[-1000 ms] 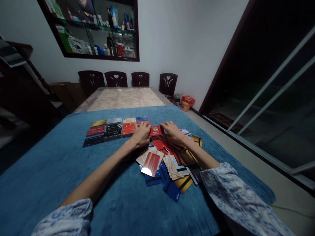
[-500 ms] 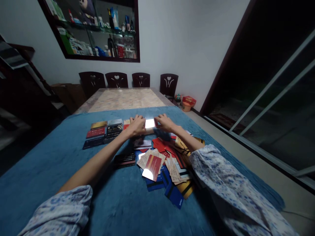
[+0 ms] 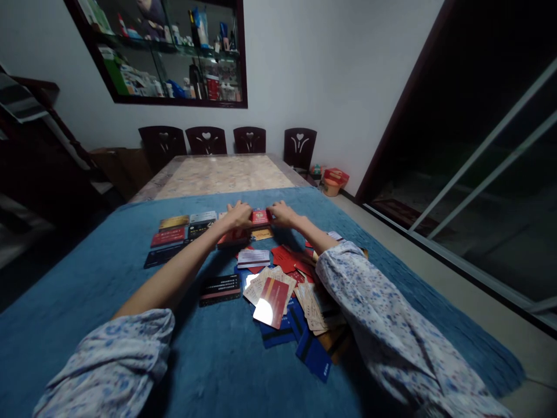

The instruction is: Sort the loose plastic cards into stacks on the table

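Cloth (image 3: 96, 284) in blue lies beneath a loose pile (image 3: 300, 316) of cards. Beyond the pile's far edge, the left hand (image 3: 238, 215) and the right hand (image 3: 282, 215) grasp one small red card (image 3: 260, 216) between them, the left at its left end, the right at its right end, with fingers bent. Whether the card rests on anything cannot be told. A yellow card (image 3: 261, 234) lies between it and the pile. Farther off, to the left beyond the pile, are a gold card (image 3: 174, 222), a crimson card (image 3: 167, 237) and a navy card (image 3: 163, 256) in a column, with a silver card (image 3: 202, 216) beside the gold one; the left forearm hides part of this group. Just left of the pile sits a black card (image 3: 220, 289) with a pale band. On top of the pile is a burgundy card (image 3: 274, 297), glare on its lower corner, and blue cards (image 3: 314, 355) stick out at the near edge. The right sleeve (image 3: 383, 313) covers some of the pile's right side. Dark chairs (image 3: 206, 140) stand well beyond it.
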`<state>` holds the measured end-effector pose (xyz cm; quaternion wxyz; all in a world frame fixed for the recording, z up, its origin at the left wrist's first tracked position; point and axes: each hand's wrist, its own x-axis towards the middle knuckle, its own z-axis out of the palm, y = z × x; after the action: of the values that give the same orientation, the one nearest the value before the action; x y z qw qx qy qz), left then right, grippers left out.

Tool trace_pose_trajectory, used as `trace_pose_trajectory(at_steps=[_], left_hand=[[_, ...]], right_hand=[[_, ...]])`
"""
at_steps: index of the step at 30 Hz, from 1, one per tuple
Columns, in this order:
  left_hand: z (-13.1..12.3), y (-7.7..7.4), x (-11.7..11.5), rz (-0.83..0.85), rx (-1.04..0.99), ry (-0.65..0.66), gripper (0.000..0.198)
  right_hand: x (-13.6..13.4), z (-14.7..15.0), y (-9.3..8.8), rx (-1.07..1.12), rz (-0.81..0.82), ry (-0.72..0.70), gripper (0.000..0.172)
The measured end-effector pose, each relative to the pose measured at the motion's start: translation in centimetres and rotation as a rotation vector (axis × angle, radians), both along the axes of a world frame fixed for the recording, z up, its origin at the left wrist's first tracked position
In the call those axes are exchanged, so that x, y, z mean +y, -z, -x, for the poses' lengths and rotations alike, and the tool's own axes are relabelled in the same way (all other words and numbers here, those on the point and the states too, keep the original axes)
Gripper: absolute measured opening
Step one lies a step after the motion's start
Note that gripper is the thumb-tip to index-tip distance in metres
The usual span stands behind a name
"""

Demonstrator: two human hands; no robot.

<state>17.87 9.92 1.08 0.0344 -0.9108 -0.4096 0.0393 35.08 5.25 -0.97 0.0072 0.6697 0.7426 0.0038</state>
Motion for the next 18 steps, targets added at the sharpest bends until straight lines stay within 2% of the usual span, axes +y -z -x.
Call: trace_pose_trajectory(at_steps=[11,18], left_hand=[[-1.3,0.5,1.1,0.1,0.042,-0.081,0.028],[-1.2,1.0,1.7,0.119,0.034,-0.105,0.025]], right_hand=[[2.1,-0.1,1.7,-0.011,0.004,-0.037,0.035],[2.4,0.1,2.0,-0.003,0.032,-0.043,0.037]])
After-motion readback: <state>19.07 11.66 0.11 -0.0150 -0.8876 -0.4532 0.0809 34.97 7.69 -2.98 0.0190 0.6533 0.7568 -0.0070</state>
